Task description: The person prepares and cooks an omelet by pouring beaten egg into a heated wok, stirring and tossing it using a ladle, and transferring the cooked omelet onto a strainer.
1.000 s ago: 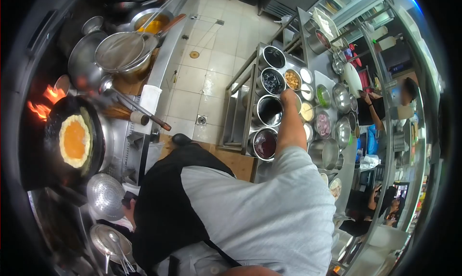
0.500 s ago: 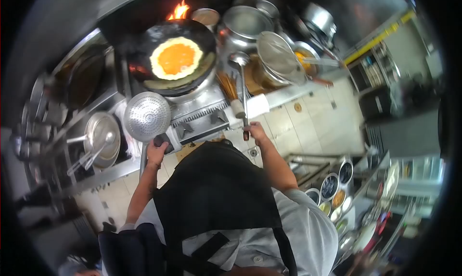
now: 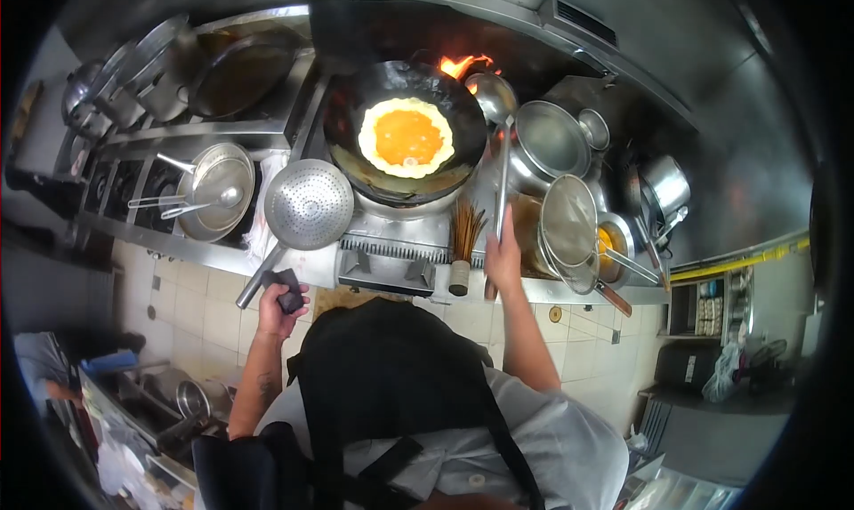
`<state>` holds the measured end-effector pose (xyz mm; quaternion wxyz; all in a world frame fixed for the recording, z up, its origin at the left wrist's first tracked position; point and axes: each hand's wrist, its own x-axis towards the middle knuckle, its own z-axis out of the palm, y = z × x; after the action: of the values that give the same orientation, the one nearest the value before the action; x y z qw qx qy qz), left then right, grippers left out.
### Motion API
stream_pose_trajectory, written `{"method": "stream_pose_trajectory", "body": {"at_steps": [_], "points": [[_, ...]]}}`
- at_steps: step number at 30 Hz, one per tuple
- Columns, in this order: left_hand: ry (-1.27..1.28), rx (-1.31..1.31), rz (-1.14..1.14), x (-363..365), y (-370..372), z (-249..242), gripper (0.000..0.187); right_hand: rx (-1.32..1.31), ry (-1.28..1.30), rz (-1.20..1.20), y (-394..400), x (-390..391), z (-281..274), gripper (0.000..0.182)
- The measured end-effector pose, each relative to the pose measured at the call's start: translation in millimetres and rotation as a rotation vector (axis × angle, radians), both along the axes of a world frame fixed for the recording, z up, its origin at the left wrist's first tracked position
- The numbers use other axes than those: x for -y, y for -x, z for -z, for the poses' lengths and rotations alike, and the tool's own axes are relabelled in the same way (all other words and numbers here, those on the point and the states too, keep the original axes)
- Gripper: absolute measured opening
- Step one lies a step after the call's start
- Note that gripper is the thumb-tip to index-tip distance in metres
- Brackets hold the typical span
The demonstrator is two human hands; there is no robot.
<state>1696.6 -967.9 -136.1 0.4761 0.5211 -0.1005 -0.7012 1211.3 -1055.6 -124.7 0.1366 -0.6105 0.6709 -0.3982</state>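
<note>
In the black wok (image 3: 345,141) lies a round of egg (image 3: 407,138), orange in the middle with a pale, set rim. My right hand (image 3: 504,257) grips a long-handled ladle (image 3: 503,168). Its bowl is just beyond the wok's right rim, close to the flames (image 3: 464,65). My left hand (image 3: 272,316) is closed around a dark folded pad (image 3: 286,289), probably cloth. That hand is beside the handle of a perforated skimmer (image 3: 309,205), which rests at the wok's lower left. A bamboo brush (image 3: 464,243) stands between the wok and my right hand.
Right of the wok are a metal pot (image 3: 553,138), a mesh strainer (image 3: 569,221) and a bowl with orange liquid (image 3: 608,240). On the left, nested strainers (image 3: 220,190) sit on the counter. Stove knobs (image 3: 389,270) line the front. Another person's arm (image 3: 60,391) shows at far left.
My right hand has gone forward with the ladle, its bowl now beyond the wok's right rim. My left hand still holds the dark pad. The view has turned.
</note>
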Motion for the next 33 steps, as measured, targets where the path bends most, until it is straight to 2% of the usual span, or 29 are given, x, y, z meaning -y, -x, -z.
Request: {"method": "stream_pose_trajectory", "body": {"at_steps": [2,3,7,8,9,10,13,15,20,22,26,29,31,32,33], "points": [[-0.002,0.033,-0.044,-0.2,19.3,0.3,0.035,-0.057,-0.138,-0.086,7.6,58.7,-12.0,0.068],[0.009,0.060,-0.024,0.9,26.5,-4.7,0.035,-0.035,-0.395,-0.084,6.2,80.4,-27.4,0.069],[0.054,0.144,0.021,-0.9,43.9,-28.1,0.036,-0.134,-0.402,-0.144,-18.4,122.9,-28.2,0.068],[0.075,0.173,0.043,1.0,43.3,-29.1,0.037,-0.019,-0.408,-0.169,-25.0,126.6,-21.0,0.067],[0.086,0.190,0.052,0.8,40.2,-26.5,0.037,0.096,-0.418,-0.194,-30.3,126.9,-13.4,0.067],[0.086,0.190,0.054,0.5,37.6,-24.8,0.037,0.097,-0.418,-0.192,-37.0,119.7,-12.4,0.067],[0.059,0.166,0.051,6.2,34.4,-27.3,0.039,0.310,-0.564,-0.250,-60.0,92.5,-27.8,0.066],[0.068,0.167,-0.015,13.6,33.6,-33.1,0.037,0.321,-0.585,-0.267,-67.7,82.0,-23.6,0.066],[0.077,0.139,0.007,29.1,18.7,-26.5,0.038,0.415,-0.659,-0.295,-82.4,53.7,-44.9,0.065],[0.027,0.169,0.119,36.3,11.6,-25.3,0.039,0.407,-0.694,-0.326,-83.6,41.8,-50.8,0.064],[0.045,0.158,0.151,49.6,7.6,-23.6,0.037,0.406,-0.721,-0.307,-91.1,13.4,-72.6,0.064],[0.032,0.158,0.172,61.1,5.2,-19.5,0.037,0.303,-0.789,-0.293,-93.9,-5.3,-88.5,0.066],[0.027,0.092,0.116,69.4,2.8,-12.0,0.038,0.058,-0.674,-0.288,-88.5,-14.9,-79.9,0.068],[0.026,0.087,0.122,72.3,2.4,-12.2,0.038,0.056,-0.676,-0.280,-84.6,-19.2,-78.0,0.068],[0.034,0.092,0.119,74.0,1.9,-12.8,0.039,-0.098,-0.582,-0.277,-79.8,-23.7,-76.6,0.069]]}}
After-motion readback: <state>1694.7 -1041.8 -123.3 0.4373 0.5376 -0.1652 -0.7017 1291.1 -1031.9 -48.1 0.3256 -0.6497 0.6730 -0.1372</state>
